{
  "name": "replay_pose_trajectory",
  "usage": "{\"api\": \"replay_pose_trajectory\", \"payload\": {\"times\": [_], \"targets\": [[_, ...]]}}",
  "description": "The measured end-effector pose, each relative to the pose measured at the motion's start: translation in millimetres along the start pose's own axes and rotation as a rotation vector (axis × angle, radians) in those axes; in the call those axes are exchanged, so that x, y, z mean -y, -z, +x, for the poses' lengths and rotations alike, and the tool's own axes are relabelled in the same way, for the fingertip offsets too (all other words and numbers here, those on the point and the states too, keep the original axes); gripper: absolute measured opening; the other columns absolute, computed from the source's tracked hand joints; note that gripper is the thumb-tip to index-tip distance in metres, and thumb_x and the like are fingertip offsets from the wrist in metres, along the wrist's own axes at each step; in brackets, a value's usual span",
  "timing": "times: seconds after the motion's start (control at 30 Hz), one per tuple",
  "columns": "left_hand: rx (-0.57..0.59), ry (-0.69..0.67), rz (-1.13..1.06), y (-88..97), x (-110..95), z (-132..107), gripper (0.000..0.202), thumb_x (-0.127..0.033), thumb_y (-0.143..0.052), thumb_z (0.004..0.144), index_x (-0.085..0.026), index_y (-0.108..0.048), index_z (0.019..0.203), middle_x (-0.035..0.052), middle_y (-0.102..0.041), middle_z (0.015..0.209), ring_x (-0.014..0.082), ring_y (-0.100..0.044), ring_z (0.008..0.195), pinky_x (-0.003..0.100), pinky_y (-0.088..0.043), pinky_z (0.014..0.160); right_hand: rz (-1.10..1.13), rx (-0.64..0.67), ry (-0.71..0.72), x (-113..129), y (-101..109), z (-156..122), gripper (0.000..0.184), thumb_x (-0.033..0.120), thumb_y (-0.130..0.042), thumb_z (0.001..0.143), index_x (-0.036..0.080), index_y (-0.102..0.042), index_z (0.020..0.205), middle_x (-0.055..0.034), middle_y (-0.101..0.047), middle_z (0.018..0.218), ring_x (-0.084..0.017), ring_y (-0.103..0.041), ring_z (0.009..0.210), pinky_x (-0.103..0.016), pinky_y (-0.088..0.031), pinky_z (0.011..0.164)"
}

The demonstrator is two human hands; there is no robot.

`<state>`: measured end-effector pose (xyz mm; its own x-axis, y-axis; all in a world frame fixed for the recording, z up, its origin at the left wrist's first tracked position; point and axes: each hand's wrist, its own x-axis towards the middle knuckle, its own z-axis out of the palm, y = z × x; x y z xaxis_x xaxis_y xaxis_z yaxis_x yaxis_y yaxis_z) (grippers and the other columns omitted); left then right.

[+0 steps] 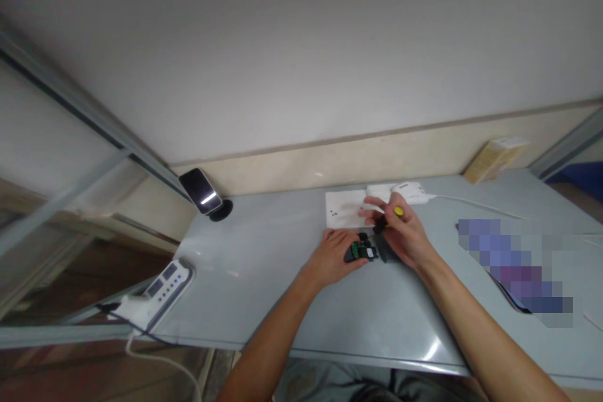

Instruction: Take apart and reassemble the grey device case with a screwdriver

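Two bare forearms [293, 320] cross one glossy grey counter [254, 251]. Left fingers [343, 237] clasp one black, green-boarded device [367, 253]; right fingers [394, 200] pinch one yellow-and-black screwdriver [380, 224].

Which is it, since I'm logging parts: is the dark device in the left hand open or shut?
Open: green circuitry shows uncovered on the dark device in the left hand.

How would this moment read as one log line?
left hand grip: holding green-and-black device | right hand grip: holding yellow-and-black tool | white sheet: beyond device
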<state>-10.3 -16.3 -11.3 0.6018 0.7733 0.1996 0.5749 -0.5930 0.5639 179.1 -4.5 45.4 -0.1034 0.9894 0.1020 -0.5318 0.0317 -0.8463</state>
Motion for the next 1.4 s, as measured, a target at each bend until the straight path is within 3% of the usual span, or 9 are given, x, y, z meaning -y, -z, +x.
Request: {"api": "replay_pose_trajectory", "payload": {"times": [0.13, 0.23, 0.37, 0.57, 0.77, 1.0, 1.13, 1.27, 1.4], "targets": [[-0.017, -0.014, -0.021, 1.2, -0.7, 0.3, 0.031, -0.043, -0.071, 0.091, -0.023, -0.062, 0.113, 0.007, -0.067, 0.133, 0.025, -0.058, 0.125, 0.044, -0.038, 0.11, 0.004, 0.005, 0.053, -5.3, 0.7, 2.0, 0.043, 0.06, -0.073, 0.081, 0.026, -0.049, 0.075, 0.0081, -0.033, 0.053, -0.01, -0.031, 0.045, -0.023, -0.032, 0.046], [-0.013, -0.018, -0.014, 1.7, -1.0, 0.5, 0.029, -0.042, -0.07, 0.092, -0.023, -0.063, 0.113, 0.0069, -0.066, 0.133, 0.0241, -0.058, 0.126, 0.043, -0.038, 0.11, 0.008, 0.001, 0.048, -6.9, -2.1, 3.5, 0.041, 0.067, -0.06, 0.087, 0.026, -0.059, 0.083, 0.003, -0.044, 0.062, -0.013, -0.043, 0.054, -0.028, -0.041, 0.052], [0.005, -0.03, 0.004, 3.6, -2.1, 0.5, 0.028, -0.043, -0.068, 0.094, -0.024, -0.062, 0.113, 0.0063, -0.066, 0.134, 0.0235, -0.056, 0.128, 0.042, -0.038, 0.11, -0.015, 0.004, 0.015, -2.8, -4.7, 0.6, 0.037, 0.055, -0.08, 0.075, 0.025, -0.06, 0.08, -0.002, -0.062, 0.092, -0.016, -0.06, 0.075, -0.03, -0.05, 0.067], [0.002, -0.022, -0.007, 3.6, -2.5, -0.3, 0.028, -0.044, -0.067, 0.094, -0.023, -0.062, 0.112, 0.0067, -0.066, 0.132, 0.0238, -0.057, 0.126, 0.043, -0.038, 0.11, 0.013, -0.02, 0.056, -4.4, -3.6, 1.8, 0.038, 0.061, -0.072, 0.082, 0.027, -0.055, 0.08, 0.0068, -0.033, 0.057, -0.011, -0.032, 0.047, -0.025, -0.034, 0.048], [-0.006, -0.032, 0.02, 1.3, -0.4, 0.0, 0.028, -0.043, -0.068, 0.094, -0.023, -0.062, 0.113, 0.0059, -0.066, 0.133, 0.0225, -0.057, 0.126, 0.041, -0.039, 0.109, -0.035, -0.034, 0.023, -0.6, -0.2, 2.9, 0.037, 0.06, -0.074, 0.079, 0.026, -0.061, 0.082, -0.0029, -0.06, 0.09, -0.017, -0.058, 0.073, -0.032, -0.05, 0.065], [-0.021, -0.03, 0.028, -0.9, 0.6, 0.3, 0.029, -0.044, -0.07, 0.092, -0.022, -0.062, 0.109, 0.0066, -0.067, 0.132, 0.0235, -0.058, 0.125, 0.042, -0.039, 0.109, 0.074, 0.011, 0.026, -2.8, -1.4, 2.2, 0.041, 0.059, -0.077, 0.077, 0.026, -0.054, 0.077, 0.0074, -0.028, 0.056, -0.01, -0.025, 0.048, -0.023, -0.029, 0.047], [-0.014, -0.031, 0.031, -2.2, 1.3, 0.0, 0.029, -0.044, -0.069, 0.092, -0.022, -0.063, 0.11, 0.0071, -0.066, 0.132, 0.0236, -0.057, 0.126, 0.042, -0.038, 0.109, 0.032, -0.017, 0.02, -3.0, -2.8, 2.5, 0.038, 0.064, -0.062, 0.087, 0.027, -0.062, 0.086, 0.0016, -0.044, 0.067, -0.014, -0.044, 0.057, -0.029, -0.042, 0.055], [-0.023, -0.04, 0.031, -1.1, 1.4, -0.8, 0.029, -0.045, -0.069, 0.093, -0.023, -0.062, 0.111, 0.0058, -0.066, 0.135, 0.0223, -0.057, 0.127, 0.041, -0.038, 0.109, -0.033, -0.038, 0.018, -1.7, -1.8, 1.5, 0.04, 0.054, -0.083, 0.072, 0.025, -0.056, 0.079, -0.0019, -0.06, 0.092, -0.017, -0.06, 0.075, -0.032, -0.049, 0.067], [-0.027, -0.05, 0.04, -0.8, 1.9, -1.2, 0.029, -0.044, -0.069, 0.093, -0.023, -0.062, 0.112, 0.0052, -0.066, 0.134, 0.0216, -0.057, 0.126, 0.04, -0.038, 0.109, 0.025, -0.082, 0.038, -5.3, -0.6, 3.6, 0.044, 0.046, -0.085, 0.074, 0.025, -0.046, 0.075, 0.0062, -0.043, 0.062, -0.01, -0.039, 0.05, -0.023, -0.033, 0.049]]}}
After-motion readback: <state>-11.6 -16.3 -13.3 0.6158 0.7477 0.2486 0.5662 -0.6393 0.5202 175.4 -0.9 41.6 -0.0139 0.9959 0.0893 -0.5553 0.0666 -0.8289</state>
